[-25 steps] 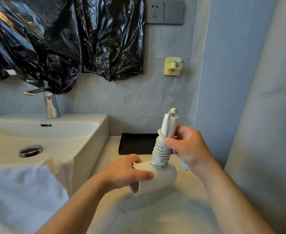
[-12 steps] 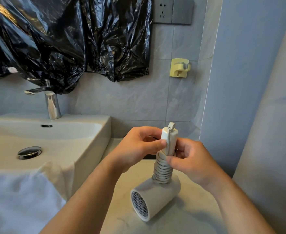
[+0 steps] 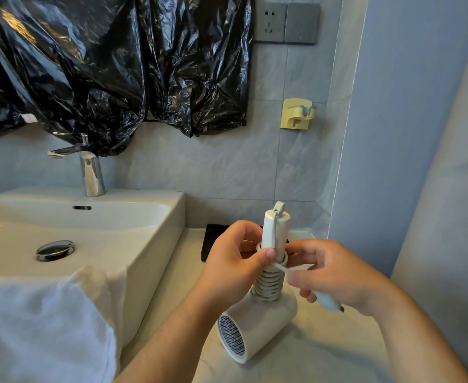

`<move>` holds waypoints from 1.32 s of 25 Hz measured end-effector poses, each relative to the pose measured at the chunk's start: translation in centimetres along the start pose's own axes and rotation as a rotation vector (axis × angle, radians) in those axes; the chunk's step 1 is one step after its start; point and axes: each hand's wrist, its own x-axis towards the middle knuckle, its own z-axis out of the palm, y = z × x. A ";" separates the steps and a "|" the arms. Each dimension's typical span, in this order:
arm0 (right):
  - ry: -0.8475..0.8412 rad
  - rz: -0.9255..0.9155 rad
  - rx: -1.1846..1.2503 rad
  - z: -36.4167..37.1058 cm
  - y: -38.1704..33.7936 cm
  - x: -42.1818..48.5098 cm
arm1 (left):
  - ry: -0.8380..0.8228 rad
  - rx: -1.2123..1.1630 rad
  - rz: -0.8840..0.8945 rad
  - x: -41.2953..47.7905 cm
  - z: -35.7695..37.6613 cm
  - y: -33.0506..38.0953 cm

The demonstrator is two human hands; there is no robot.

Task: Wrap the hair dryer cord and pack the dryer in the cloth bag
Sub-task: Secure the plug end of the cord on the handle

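Observation:
A white hair dryer [image 3: 257, 324] rests on the counter on its barrel, its handle pointing up. Its white cord [image 3: 267, 286] is coiled many times around the lower handle. My left hand [image 3: 232, 265] grips the handle, thumb pressed on the top coil. My right hand [image 3: 335, 275], just right of the handle, holds the cord's free end taut, and the white plug [image 3: 327, 301] sticks out below its fingers. A white cloth [image 3: 42, 324] hangs over the sink's near corner at lower left; I cannot tell whether it is the bag.
A white basin [image 3: 155, 244] with a chrome tap [image 3: 90, 172] fills the left. A black tray [image 3: 209, 241] lies on the counter behind my hands. A yellow wall holder [image 3: 296, 114], a socket [image 3: 270, 22] and black plastic sheeting [image 3: 111, 64] are on the tiled wall. A blue wall closes the right.
The dryer has been set down on the counter. My left hand moved from the barrel up to the handle. My right hand drew the cord end out to the right, plug now showing.

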 end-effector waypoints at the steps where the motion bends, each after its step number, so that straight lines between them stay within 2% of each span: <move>1: -0.022 0.011 0.014 -0.6 0.2 -0.2 | 0.001 0.003 0.008 0.0 0.1 -0.1; 4: 0.084 -0.051 0.092 -1.6 0.2 -0.5 | 0.040 0.022 0.038 -0.3 0.3 -0.6; 7: 0.180 -0.087 0.130 -0.6 -0.1 -0.2 | 0.072 0.138 0.128 -1.0 1.1 -0.5; 10: 0.240 -0.134 0.179 0.6 -0.2 0.3 | 0.131 0.375 0.380 -1.6 1.8 0.1; 12: 0.295 -0.159 0.219 0.8 -0.4 0.4 | 0.081 0.497 0.522 -1.9 1.9 0.0; 15: 0.297 -0.191 0.256 1.1 -0.9 0.2 | 0.052 0.545 0.563 -2.1 1.8 -0.3; 18: 0.268 -0.299 0.160 1.4 -1.5 -0.2 | 0.053 0.593 0.602 -1.8 2.1 -0.8; 21: 0.357 -0.347 0.004 1.5 -1.8 -0.3 | 0.040 0.569 0.587 -1.8 2.1 -1.3; 25: 0.500 -0.289 0.075 2.2 -2.0 0.1 | 0.151 0.393 0.470 -1.9 2.2 -1.6; 29: 0.597 -0.299 0.003 1.9 -2.1 0.0 | 0.240 0.336 0.376 -2.1 2.4 -2.2; 33: 0.669 -0.275 0.130 1.9 -2.3 0.2 | 0.249 0.415 0.323 -2.0 2.3 -2.7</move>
